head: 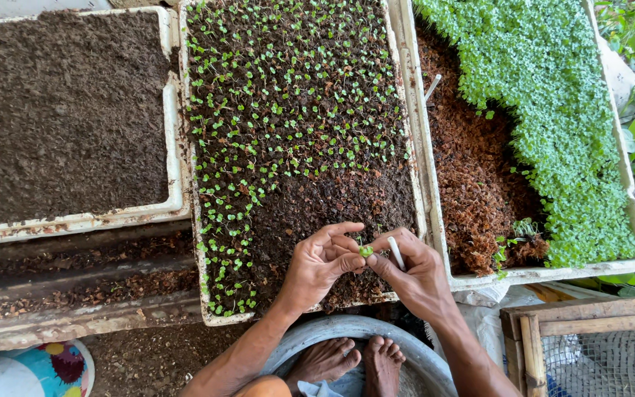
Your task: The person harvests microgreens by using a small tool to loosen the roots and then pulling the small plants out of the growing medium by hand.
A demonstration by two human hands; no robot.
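Left hand (320,259) pinches a tiny green seedling (366,251) at its fingertips; right hand (413,269) grips a thin white stick (396,253) — both meet over the bare near end of the middle seedling tray (413,140) (rows of sprouts beyond).

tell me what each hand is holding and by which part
The left hand pinches a small green seedling between thumb and fingertips, just below its leaves. The right hand holds a thin white stick by its lower part; its upper end shows.
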